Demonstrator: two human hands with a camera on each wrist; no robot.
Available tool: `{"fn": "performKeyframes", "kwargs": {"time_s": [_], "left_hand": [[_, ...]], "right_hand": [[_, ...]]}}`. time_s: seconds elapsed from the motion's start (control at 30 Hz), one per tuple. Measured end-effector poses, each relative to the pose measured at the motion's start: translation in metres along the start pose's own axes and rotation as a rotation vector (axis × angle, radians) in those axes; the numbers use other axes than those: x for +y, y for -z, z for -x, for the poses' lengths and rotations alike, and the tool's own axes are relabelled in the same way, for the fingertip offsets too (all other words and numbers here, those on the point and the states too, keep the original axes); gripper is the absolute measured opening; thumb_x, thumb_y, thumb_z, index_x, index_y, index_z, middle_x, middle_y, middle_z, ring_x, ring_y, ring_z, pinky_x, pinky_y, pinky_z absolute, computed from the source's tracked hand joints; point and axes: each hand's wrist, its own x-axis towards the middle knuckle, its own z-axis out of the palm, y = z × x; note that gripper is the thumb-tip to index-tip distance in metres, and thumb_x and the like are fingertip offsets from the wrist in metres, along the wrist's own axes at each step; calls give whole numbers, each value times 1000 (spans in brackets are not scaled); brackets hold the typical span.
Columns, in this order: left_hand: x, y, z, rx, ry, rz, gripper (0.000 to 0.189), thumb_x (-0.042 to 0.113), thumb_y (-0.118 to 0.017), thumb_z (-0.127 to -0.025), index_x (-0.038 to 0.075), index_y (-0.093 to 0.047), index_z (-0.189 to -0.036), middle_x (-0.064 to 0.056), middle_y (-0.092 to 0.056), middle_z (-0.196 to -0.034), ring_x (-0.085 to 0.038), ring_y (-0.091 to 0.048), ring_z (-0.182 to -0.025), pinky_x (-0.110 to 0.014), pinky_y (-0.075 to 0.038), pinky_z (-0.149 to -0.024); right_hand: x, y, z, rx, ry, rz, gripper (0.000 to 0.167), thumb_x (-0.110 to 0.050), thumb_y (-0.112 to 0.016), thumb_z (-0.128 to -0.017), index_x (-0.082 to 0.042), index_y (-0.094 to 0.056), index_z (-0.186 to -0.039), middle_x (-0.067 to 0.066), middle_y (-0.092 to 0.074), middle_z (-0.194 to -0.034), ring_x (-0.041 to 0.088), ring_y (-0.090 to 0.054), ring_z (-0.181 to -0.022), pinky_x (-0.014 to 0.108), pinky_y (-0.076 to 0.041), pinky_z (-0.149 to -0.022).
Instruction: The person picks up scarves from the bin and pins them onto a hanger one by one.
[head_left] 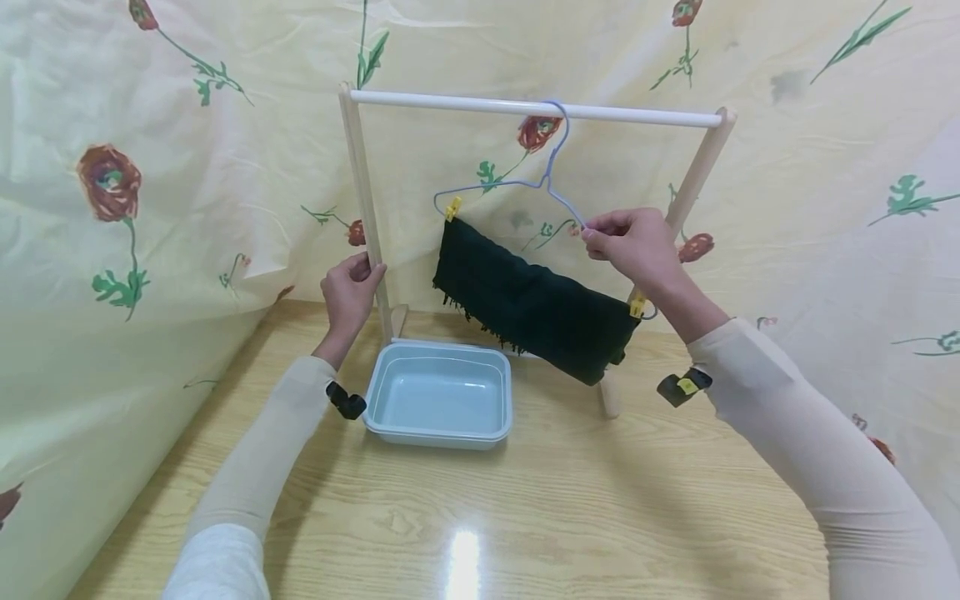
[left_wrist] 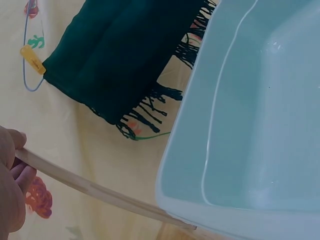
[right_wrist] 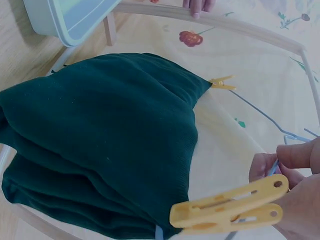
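Note:
A blue wire hanger (head_left: 512, 182) hangs by its hook over the white rod (head_left: 465, 104) of a small rack. Two yellow clothespins, the left one (head_left: 452, 208) and the right one (right_wrist: 227, 205), clip a dark green fringed cloth (head_left: 525, 292) to it. The cloth is folded and slopes down to the right. My right hand (head_left: 630, 242) pinches the hanger's right arm between thumb and fingers, above the right clothespin. My left hand (head_left: 350, 292) holds the rack's left wooden post (head_left: 362, 179) between thumb and fingers, also seen in the left wrist view.
A light blue plastic basin (head_left: 438, 433) sits on the wooden table (head_left: 570, 508), below and left of the cloth. The rack's right post (head_left: 705, 162) stands behind my right hand. A flowered cream curtain (head_left: 262, 75) surrounds the back and sides.

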Motion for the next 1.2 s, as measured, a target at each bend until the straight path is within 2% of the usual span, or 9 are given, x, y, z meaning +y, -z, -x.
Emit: {"fn": "performKeyframes", "kwargs": {"time_s": [0.23,0.47,0.57,0.67,0.73,0.8,0.87,1.03,1.2], "left_hand": [[0,0,0,-6,-3,-7,31,14,-75,-94,-3,-72,-120,-22,-74,-112,-29,-74,-104,-39,-60,-85],[1,4,1,-41,6,11,34,13,-77,-92,-3,-71,-121,-22,-73,-115,-29,-73,-107,-36,-60,-86],[4,9,4,-92,23,-6,44,16,-79,-91,-4,-66,-128,-23,-69,-124,-31,-69,-116,-37,-58,-91],[8,19,10,-147,19,-78,60,25,-81,-90,-5,-58,-137,-25,-62,-136,-35,-62,-126,-42,-54,-99],[12,26,14,-176,3,-140,70,32,-80,-90,-5,-53,-142,-25,-56,-143,-38,-58,-130,-45,-51,-103],[16,32,18,-189,-28,-186,75,38,-79,-90,-5,-50,-144,-25,-53,-146,-41,-56,-131,-49,-50,-105],[21,38,22,-188,-76,-233,76,41,-77,-90,-5,-50,-145,-26,-54,-145,-43,-57,-130,-53,-50,-104],[35,52,33,-168,-225,-353,72,40,-74,-92,-5,-52,-143,-27,-59,-139,-45,-59,-125,-58,-50,-102],[48,62,49,-205,-370,-443,72,38,-74,-90,-6,-53,-143,-24,-56,-144,-44,-55,-131,-59,-48,-103]], "right_hand": [[-1,2,2,-30,13,35,37,-29,-67,-101,-3,-70,-127,16,-72,-116,16,-69,-89,29,-56,-91],[-1,9,5,-18,34,85,43,-34,-65,-101,-6,-67,-133,20,-69,-125,31,-66,-107,49,-48,-99],[0,15,10,23,39,79,45,-37,-66,-100,-8,-66,-135,16,-70,-125,28,-67,-108,53,-44,-103],[3,22,19,76,57,50,46,-38,-67,-99,-8,-67,-134,6,-73,-116,16,-70,-98,41,-49,-102],[6,26,26,106,81,22,46,-37,-68,-98,-7,-68,-133,-3,-74,-108,7,-69,-91,27,-55,-92],[9,29,35,129,106,-12,45,-35,-70,-98,-5,-69,-131,-11,-73,-101,3,-68,-87,17,-55,-81],[11,31,45,151,127,-25,44,-35,-70,-97,-5,-69,-130,-17,-71,-97,2,-66,-88,13,-51,-77],[19,32,70,200,162,-8,43,-37,-69,-98,-7,-71,-128,-21,-70,-97,6,-61,-98,19,-47,-80],[31,26,93,242,236,-11,35,-28,-71,-97,-4,-73,-123,-22,-70,-98,0,-64,-96,8,-49,-84]]}}
